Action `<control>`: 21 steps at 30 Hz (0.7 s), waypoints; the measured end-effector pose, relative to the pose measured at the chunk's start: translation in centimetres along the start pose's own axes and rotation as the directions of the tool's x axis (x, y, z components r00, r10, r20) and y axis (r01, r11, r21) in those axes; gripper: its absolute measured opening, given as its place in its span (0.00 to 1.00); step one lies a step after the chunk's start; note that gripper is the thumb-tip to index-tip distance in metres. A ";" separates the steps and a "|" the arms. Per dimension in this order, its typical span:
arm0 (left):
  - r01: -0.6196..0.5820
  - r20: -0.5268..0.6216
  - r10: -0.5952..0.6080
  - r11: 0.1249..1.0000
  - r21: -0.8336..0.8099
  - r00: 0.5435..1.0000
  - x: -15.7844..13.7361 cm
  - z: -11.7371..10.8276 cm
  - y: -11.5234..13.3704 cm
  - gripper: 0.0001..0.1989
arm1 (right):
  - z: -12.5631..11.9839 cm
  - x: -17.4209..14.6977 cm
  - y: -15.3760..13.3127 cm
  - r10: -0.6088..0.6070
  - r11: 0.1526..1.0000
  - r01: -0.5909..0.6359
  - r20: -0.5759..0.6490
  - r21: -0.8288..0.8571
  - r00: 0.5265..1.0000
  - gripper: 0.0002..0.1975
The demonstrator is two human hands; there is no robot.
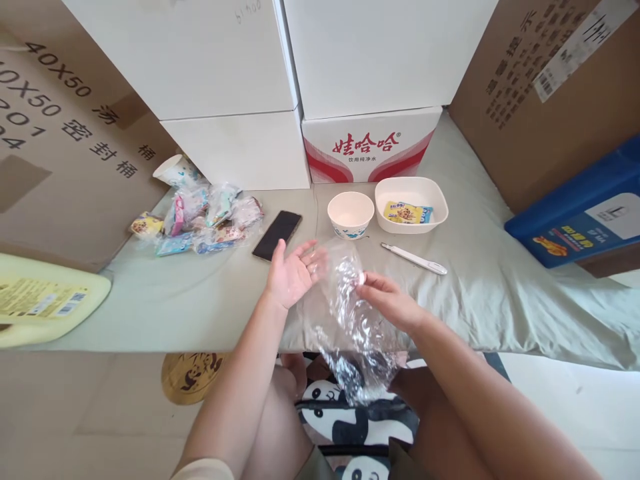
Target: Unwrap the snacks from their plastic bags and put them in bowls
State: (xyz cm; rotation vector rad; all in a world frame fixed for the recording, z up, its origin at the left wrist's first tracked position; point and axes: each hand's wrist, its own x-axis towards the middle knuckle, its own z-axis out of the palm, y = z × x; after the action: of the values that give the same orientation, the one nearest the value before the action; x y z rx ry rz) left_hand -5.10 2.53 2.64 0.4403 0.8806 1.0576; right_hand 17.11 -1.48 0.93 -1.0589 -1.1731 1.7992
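Note:
My right hand (387, 300) pinches a clear plastic bag (345, 307) between thumb and fingers. The crinkled bag hangs over the front edge of the cloth-covered surface, above my lap. Left of it, my left hand (293, 275) is open, palm up and fingers spread; its blurred fingertips are close to the bag, and I cannot tell if they touch it. Beyond the hands stands a white paper bowl (351, 215) with a blue pattern. Right of the bowl, a white rectangular tub (430, 207) holds a small yellow-and-blue packet (404, 213). A white utility knife (414, 258) lies in front of the tub.
A black phone (278, 235) lies left of the bowl. Several wrapped packets (220, 207) are heaped farther left, near a tipped paper cup (176, 171). Cardboard boxes (60, 167), white boxes (235, 153), a yellow jug (55, 300) and a blue container (580, 207) surround the surface.

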 end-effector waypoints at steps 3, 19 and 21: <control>0.140 0.044 -0.139 0.990 -0.011 0.989 -0.5 0.6 -1.3 0.38 | -0.2 0.2 0.3 -0.007 1.000 0.013 -0.244 0.026 0.970 0.21; 0.131 -0.016 -0.134 0.928 0.349 0.991 -1.4 2.2 -4.1 0.27 | -0.7 0.4 1.6 -0.068 0.995 0.033 -0.369 -0.098 0.927 0.16; 0.133 -0.083 -0.104 0.842 0.523 0.991 -1.5 2.1 -4.1 0.26 | -0.8 0.0 1.4 -0.010 0.992 -0.027 -0.293 -0.121 0.956 0.17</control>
State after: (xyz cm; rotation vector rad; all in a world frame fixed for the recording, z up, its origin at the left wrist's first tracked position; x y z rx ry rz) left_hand -1.43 -0.41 1.69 0.8112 1.2355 0.7005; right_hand 17.63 -1.64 -0.55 -1.3527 -1.1072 1.5259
